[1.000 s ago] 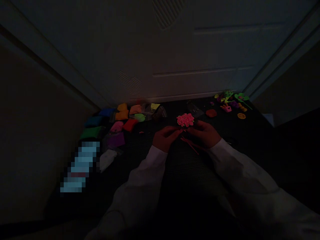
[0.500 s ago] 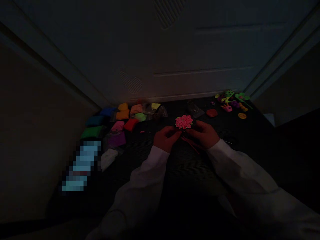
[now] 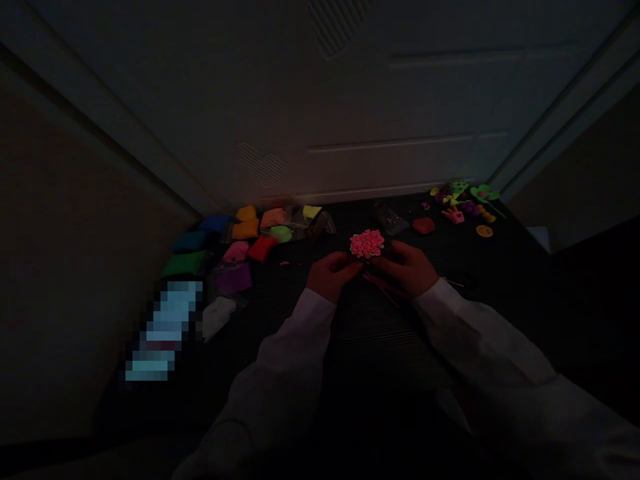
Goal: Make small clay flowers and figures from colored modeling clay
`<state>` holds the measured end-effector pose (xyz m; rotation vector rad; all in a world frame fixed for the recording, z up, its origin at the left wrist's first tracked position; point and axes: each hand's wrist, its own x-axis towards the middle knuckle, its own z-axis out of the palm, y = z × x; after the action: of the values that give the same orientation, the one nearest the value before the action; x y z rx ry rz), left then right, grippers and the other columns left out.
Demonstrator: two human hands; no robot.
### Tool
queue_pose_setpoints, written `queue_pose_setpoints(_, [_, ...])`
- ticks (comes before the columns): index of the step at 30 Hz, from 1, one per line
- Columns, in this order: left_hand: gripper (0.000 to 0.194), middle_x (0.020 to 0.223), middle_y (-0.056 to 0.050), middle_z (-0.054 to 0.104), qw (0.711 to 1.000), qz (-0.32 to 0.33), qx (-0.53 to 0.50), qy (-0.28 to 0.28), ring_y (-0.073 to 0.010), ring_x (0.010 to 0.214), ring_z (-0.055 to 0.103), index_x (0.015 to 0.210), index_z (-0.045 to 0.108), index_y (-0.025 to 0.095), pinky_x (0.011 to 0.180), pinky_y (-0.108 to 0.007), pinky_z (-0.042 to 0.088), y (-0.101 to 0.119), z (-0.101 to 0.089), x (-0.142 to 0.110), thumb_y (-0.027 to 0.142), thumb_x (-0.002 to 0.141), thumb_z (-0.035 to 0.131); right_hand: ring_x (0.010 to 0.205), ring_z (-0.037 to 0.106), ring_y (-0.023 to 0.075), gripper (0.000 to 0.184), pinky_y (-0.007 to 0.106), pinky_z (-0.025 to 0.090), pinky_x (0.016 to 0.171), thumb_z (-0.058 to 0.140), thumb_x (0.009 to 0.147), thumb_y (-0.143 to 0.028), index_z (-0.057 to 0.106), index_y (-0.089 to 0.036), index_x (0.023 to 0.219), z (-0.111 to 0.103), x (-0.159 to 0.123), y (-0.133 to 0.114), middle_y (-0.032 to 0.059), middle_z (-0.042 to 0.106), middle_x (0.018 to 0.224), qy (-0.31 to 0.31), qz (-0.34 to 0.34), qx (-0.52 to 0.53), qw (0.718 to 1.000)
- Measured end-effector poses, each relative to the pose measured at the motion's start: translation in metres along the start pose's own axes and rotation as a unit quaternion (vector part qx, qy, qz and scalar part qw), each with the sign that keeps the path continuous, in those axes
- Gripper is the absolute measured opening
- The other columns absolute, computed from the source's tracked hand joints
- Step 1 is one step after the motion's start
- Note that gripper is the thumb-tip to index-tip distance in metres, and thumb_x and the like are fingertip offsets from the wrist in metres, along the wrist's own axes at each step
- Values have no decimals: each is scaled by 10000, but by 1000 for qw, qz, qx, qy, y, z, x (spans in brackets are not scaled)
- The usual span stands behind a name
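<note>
Between my hands is a cluster of small pink clay flowers (image 3: 367, 244) with bits of green at its edge. My left hand (image 3: 330, 275) grips it from the lower left, thumb and fingers closed at its rim. On the other side my right hand (image 3: 411, 268) holds the right edge in the same way. The underside of the cluster and most fingertips are hidden in the dim light. Thin reddish strips (image 3: 383, 288) lie on the dark table just below, close to my right hand.
Bags of coloured clay (image 3: 246, 230) crowd the table's left side, beside a blurred bright screen (image 3: 165, 327). A red lump (image 3: 423, 226), clay flowers (image 3: 484, 193) and a round yellow piece (image 3: 484, 231) lie at the back right. A pale panel (image 3: 350, 153) rises behind the table.
The pink flower cluster has tilted and shifted very slightly left in my hands. Both hands keep their hold and have barely moved.
</note>
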<state>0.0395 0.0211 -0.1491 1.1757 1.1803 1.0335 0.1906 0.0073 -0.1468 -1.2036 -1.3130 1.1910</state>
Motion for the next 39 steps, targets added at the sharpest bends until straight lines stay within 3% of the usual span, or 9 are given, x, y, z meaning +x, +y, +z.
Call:
queue_pose_setpoints(9, [172,518,38,518,991,-65,-101,-53,-65,474,437,628,609,154,488,-227,322,-15,-5,10,280,531,675,717,565,141,238,326,450,717,627,625,-326,593,-197,821,0,0,0,-14,617,757,8,10,-15,1000])
queue_pose_setpoints(18, [203,506,43,511,996,-72,-46,-21,-38,433,393,622,607,148,436,-202,275,-10,-2,5,279,495,696,736,559,137,235,324,437,737,626,625,-339,591,-189,802,0,1,2,-10,617,770,11,-5,-20,1000])
queue_pose_setpoints(26, [233,509,33,498,973,-164,-152,-55,-50,452,430,613,584,130,416,-188,284,-3,-2,4,225,453,724,694,554,135,240,320,437,698,625,612,-361,588,-182,767,0,0,-1,-14,608,722,15,6,-25,1000])
queue_pose_setpoints(39, [219,519,29,488,969,-179,-150,-76,-51,465,432,618,584,130,400,-178,269,-4,-3,5,260,493,708,712,563,150,249,324,436,693,614,633,-353,600,-190,820,-1,1,3,2,622,777,11,-2,-28,1000])
